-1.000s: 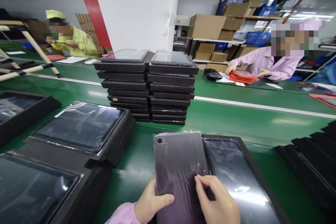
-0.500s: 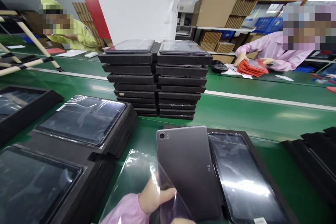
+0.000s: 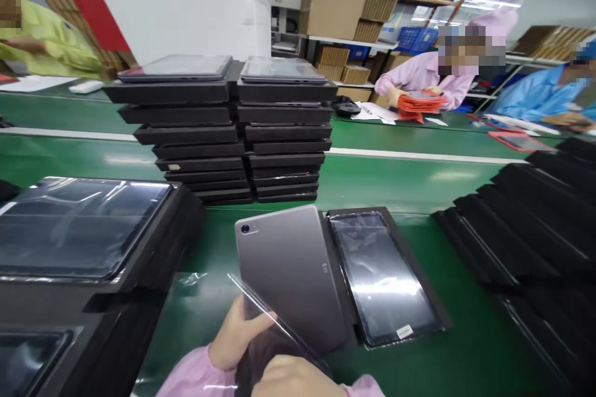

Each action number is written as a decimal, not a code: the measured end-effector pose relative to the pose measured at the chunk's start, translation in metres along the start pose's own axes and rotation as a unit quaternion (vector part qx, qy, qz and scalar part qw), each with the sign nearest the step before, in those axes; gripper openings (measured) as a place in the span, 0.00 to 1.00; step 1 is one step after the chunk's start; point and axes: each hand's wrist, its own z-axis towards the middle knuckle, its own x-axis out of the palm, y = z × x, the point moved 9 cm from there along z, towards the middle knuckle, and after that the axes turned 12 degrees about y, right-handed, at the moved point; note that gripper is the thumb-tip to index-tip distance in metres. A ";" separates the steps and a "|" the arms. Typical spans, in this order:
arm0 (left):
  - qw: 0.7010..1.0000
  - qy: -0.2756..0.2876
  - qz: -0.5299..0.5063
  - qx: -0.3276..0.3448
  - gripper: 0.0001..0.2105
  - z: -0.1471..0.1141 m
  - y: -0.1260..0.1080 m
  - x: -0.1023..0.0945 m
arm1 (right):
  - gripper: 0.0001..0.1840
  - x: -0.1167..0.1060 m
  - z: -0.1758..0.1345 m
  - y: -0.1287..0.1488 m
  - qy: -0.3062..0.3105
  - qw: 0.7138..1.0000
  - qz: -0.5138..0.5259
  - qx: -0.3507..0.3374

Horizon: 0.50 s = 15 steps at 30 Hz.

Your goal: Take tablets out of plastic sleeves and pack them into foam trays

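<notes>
A grey tablet (image 3: 288, 273) is tilted in front of me, its back with the camera lens facing up. My left hand (image 3: 239, 335) grips its left edge, thumb lying over the back. Clear plastic film (image 3: 186, 304) spreads left of the tablet, and its edge slants across the tablet's lower back. Closed at the tablet's lower end, my right hand (image 3: 293, 378) is on the film, its fingertips hidden. Just right of the tablet, another tablet (image 3: 382, 279) lies screen up, with a small white label, on a black tray (image 3: 410, 254).
Two tall stacks of black trays (image 3: 284, 92) stand ahead, tablets on top. More trays with film-covered tablets (image 3: 88, 223) are at left. Black trays (image 3: 521, 217) pile up at right. Across the green bench (image 3: 372, 183), co-workers in yellow, pink and blue are seated.
The view has turned right, bringing a person in blue into sight. My right hand has come further into view over the tablet's lower end. The film's edge has shifted across the tablet.
</notes>
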 end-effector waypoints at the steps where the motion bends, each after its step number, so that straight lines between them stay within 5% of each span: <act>1: 1.000 0.003 -0.013 -0.007 0.21 0.000 0.001 -0.001 | 0.31 -0.005 0.005 0.005 -0.010 1.000 -0.018 -0.008; 4: 0.998 -0.019 -0.034 -0.039 0.19 -0.001 0.007 -0.006 | 0.25 -0.032 0.021 0.022 -0.038 0.997 -0.068 -0.012; 7: 0.996 -0.044 -0.048 -0.059 0.17 -0.003 0.011 -0.010 | 0.10 -0.090 0.020 0.018 -0.132 0.983 -0.068 0.108; 9: 0.994 -0.042 -0.078 -0.064 0.19 -0.003 0.012 -0.009 | 0.04 -0.133 -0.002 0.005 -0.238 0.945 -0.059 0.218; 11: 0.991 -0.036 -0.102 -0.082 0.22 -0.004 0.015 -0.008 | 0.09 -0.161 -0.034 -0.014 -0.323 0.891 -0.032 0.316; 13: 0.988 -0.027 -0.109 -0.102 0.22 -0.005 0.017 -0.007 | 0.20 -0.162 -0.057 -0.039 -0.329 0.859 0.069 0.386; 15: 0.988 -0.008 -0.108 -0.108 0.23 -0.005 0.018 -0.004 | 0.26 -0.143 -0.061 -0.057 -0.261 0.847 0.213 0.410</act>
